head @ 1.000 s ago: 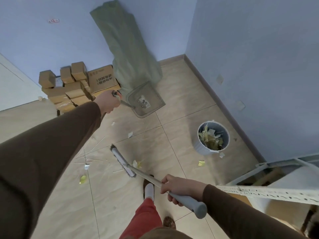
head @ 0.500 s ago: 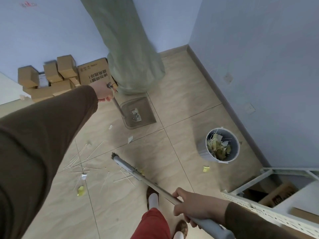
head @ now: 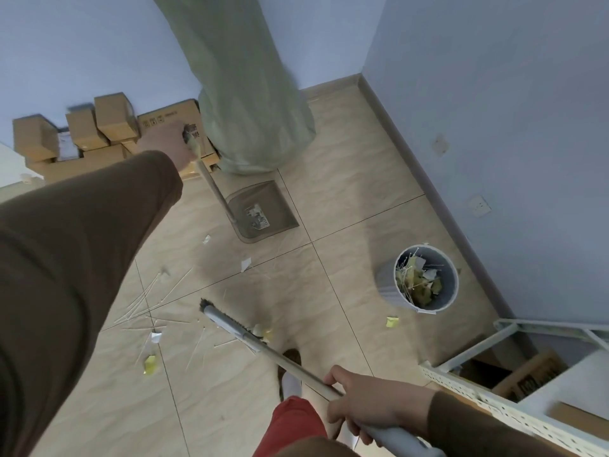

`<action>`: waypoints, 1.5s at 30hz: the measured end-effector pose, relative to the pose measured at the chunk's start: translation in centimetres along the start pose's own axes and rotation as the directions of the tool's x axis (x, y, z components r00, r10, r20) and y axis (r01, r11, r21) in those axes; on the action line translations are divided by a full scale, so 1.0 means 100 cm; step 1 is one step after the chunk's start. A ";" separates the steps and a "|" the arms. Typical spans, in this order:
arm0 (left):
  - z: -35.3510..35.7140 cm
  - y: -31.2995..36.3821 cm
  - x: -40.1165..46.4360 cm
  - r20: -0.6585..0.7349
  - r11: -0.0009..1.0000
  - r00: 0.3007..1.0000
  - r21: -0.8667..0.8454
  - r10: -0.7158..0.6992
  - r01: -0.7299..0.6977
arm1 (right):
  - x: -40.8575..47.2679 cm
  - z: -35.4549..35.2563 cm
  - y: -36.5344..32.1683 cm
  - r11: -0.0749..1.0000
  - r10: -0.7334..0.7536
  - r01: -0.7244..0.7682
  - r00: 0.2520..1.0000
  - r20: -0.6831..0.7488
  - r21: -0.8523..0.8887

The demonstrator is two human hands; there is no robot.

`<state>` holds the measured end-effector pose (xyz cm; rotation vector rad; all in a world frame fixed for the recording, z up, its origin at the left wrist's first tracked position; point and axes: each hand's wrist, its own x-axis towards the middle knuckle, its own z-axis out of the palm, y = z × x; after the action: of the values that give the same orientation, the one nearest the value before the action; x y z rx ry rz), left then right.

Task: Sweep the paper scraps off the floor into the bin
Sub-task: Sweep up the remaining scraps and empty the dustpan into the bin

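Observation:
My left hand (head: 168, 143) grips the top of a long-handled grey dustpan (head: 263, 214), whose pan rests flat on the tiled floor ahead. My right hand (head: 365, 402) holds the handle of a broom (head: 230, 328); its grey head lies on the floor between the scraps. White and yellow paper scraps (head: 150, 362) and thin sticks (head: 145, 300) are scattered left of the broom head. One yellow scrap (head: 391, 321) lies next to the round grey bin (head: 425, 280), which holds paper and sticks.
Cardboard boxes (head: 82, 133) are stacked against the far wall on the left, beside a tall green sack (head: 244, 87). A white metal shelf (head: 514, 374) stands at the lower right. My foot (head: 291, 367) and red trouser leg are below the broom.
The dustpan has come down and toward me, its pan now flat on the floor nearer the scraps. The broom head stays about where it was.

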<state>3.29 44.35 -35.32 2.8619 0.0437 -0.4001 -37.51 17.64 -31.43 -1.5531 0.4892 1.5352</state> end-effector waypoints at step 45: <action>0.163 0.032 -0.247 0.368 0.956 0.927 -0.293 0.077 0.037 | -0.123 -0.077 0.171 0.997 -0.076 0.048 0.850 -0.521 -0.066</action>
<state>-24.62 37.33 -42.98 2.4451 0.0020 -0.8553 -48.32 -1.28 -26.15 -2.0149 0.6980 1.0634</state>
